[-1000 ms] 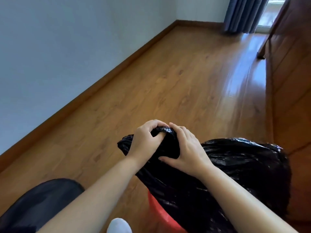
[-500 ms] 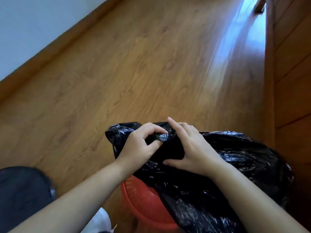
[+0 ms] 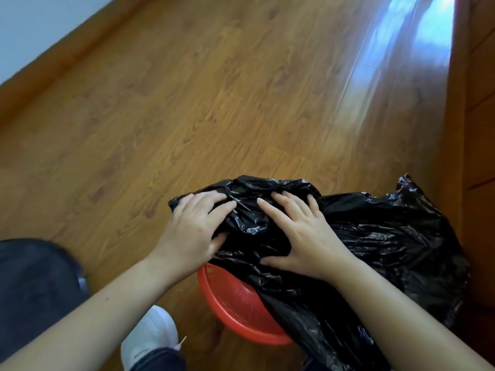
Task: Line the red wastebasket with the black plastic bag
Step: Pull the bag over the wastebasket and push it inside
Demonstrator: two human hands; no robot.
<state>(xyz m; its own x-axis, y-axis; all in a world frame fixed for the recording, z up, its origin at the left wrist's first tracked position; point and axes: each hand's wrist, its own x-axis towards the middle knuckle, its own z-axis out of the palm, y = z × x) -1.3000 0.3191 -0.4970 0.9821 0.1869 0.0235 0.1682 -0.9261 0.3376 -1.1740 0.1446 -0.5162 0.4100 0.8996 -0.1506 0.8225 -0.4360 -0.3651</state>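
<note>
A crumpled black plastic bag [image 3: 383, 242] is draped over the red wastebasket [image 3: 235, 311], covering most of its top; only the near-left rim and part of the ribbed inside show. My left hand [image 3: 192, 231] grips the bag's left end, thumb tucked under a fold. My right hand [image 3: 300, 234] lies on the bag just to the right, fingers spread and pressing into the plastic, thumb against its near side. Both hands are above the basket's far-left rim.
The basket stands on a wooden floor [image 3: 187, 116]. A wooden cabinet or wall panel [image 3: 479, 103] runs along the right edge. A skirting board [image 3: 67, 60] runs at the upper left. My white shoe [image 3: 150, 341] and dark trouser leg [image 3: 34, 287] are close at the lower left.
The camera has tilted down, showing more of the basket. Both hands have flattened and moved slightly apart on the bag, the right hand's fingers now spread.
</note>
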